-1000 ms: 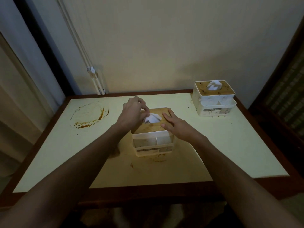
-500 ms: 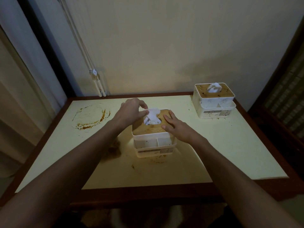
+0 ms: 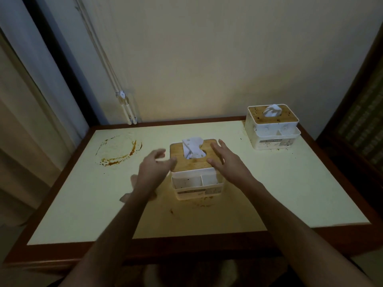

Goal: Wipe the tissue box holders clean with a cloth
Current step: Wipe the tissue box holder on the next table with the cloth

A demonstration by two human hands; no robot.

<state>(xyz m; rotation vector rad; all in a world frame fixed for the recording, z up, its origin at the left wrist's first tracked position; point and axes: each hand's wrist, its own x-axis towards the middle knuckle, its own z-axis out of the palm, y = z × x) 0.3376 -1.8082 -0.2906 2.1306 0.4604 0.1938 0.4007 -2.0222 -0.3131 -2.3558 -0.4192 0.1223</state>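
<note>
Left hand (image 3: 154, 168) letting go tissue (image 3: 192, 149), fingers opening; right hand (image 3: 226, 162) resting flat on near holder (image 3: 195, 179); far holder (image 3: 272, 126) staying spotted, cloth missing.

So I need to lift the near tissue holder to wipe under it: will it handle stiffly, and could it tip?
The near holder looks like rigid plastic with a wooden lid, so probably stiff. Its wide, squat base suggests it won't tip easily. The lid may sit loose, so lift by the body.
</note>
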